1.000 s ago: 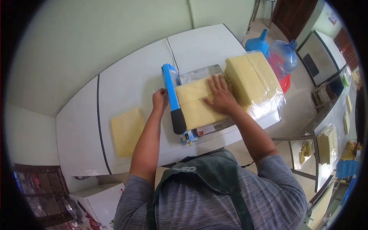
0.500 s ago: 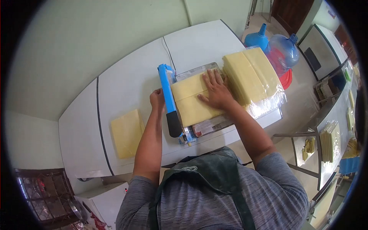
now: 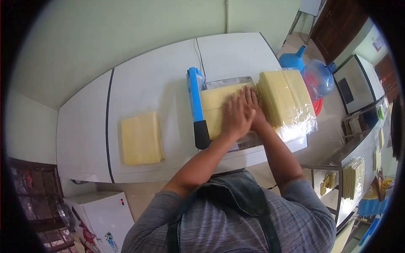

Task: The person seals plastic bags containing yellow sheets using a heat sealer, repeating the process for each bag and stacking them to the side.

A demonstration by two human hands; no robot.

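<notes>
My left hand [image 3: 237,117] lies flat with fingers stretched out on a pale yellow folded cloth packet [image 3: 211,101]; slight blur softens its edges. Beside it, partly overlapped by it, my right hand [image 3: 255,110] also rests on the packet, fingers extended. The packet sits against what looks like a bag sealer, with a blue lever arm [image 3: 195,95] and a black handle [image 3: 201,134]. A tray-like base [image 3: 230,81] shows beneath the packet. To the right, a stack of yellow packets in clear plastic [image 3: 282,97] stands close to my right hand.
Another yellow folded packet [image 3: 141,138] lies left on the white table [image 3: 139,88]. Beyond the table's right end are a blue container [image 3: 292,62] and a large clear bottle [image 3: 317,80]. A second table at right holds stacked yellow packets [image 3: 353,179].
My left hand has left the far side of the blue lever arm and moved right onto the packet beside my right hand. The camera view has shifted slightly.
</notes>
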